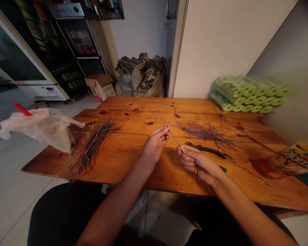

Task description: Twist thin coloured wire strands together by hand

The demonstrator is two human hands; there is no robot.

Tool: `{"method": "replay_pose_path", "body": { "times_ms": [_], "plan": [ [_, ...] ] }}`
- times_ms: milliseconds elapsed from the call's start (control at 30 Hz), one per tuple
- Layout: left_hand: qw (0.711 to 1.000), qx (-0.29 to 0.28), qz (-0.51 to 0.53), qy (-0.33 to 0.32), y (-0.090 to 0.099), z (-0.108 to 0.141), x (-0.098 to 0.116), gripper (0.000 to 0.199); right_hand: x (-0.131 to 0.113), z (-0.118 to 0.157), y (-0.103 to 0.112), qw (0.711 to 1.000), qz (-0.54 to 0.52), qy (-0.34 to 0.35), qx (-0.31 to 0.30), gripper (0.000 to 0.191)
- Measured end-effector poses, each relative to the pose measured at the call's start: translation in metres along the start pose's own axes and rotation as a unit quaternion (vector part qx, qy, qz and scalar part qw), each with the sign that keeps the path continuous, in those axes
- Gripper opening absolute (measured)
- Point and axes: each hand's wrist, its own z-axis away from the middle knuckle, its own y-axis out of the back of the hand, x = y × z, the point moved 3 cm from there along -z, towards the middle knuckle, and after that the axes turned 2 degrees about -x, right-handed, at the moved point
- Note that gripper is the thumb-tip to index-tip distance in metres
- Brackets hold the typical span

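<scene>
1. The left hand point(155, 145) is closed in a pinch, with thumb and fingertips gripping a thin twisted wire point(170, 131) that points toward the far side of the table.
2. The right hand point(199, 164) is curled almost shut around the wire's near end. It appears to grip the wire, though the fingers partly hide the contact.
3. The wire is held between the hands above a wooden table point(123, 160). Black-handled pliers point(205, 149) lie just beyond the right hand, and a loose tangle of dark wires point(202, 131) lies farther away.
4. A thick bundle of multicoloured wires point(89, 150) lies on the left, and a long twisted strand point(242, 167) runs toward the right edge.
5. The thin wire could slip from the pinch and prick a finger if the grip loosens. Loose ends could also snag on the pliers and tangle.
6. Chinese characters on the dark drinks fridge point(72, 82) at far left seem to begin 青岛, but the rest is unclear. The bold print on the yellow packet point(300, 159) on the right is too blurred to read.
</scene>
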Motion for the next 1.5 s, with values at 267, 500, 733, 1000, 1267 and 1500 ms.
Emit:
{"method": "replay_pose_path", "body": {
  "times_ms": [267, 500, 733, 1000, 1267, 1500],
  "plan": [
    [0.997, 0.046, 0.052, 0.026, -0.005, 0.000, 0.015, 0.004, 0.003, 0.006, -0.006, 0.996, -0.085, -0.028, -0.007, 0.015],
    [0.992, 0.097, 0.067, 0.037, 0.001, -0.005, 0.026, 0.008, 0.007, 0.005, -0.001, 0.993, -0.108, -0.051, -0.025, 0.015],
    [0.990, 0.121, 0.066, 0.042, 0.006, -0.013, 0.029, 0.011, 0.009, -0.001, 0.007, 0.998, -0.031, -0.026, -0.046, 0.021],
    [0.986, 0.112, 0.101, 0.076, 0.006, -0.019, 0.018, 0.007, 0.013, 0.000, 0.019, 0.997, -0.074, -0.032, -0.016, 0.014],
    [0.986, 0.020, 0.143, 0.087, -0.003, -0.003, 0.008, 0.013, 0.012, 0.004, 0.018, 0.994, -0.107, -0.032, 0.001, 0.009],
    [0.993, -0.052, -0.021, 0.102, -0.001, 0.025, -0.019, 0.026, 0.007, 0.003, 0.011, 0.992, -0.119, -0.031, 0.022, 0.008]
  ]
}}
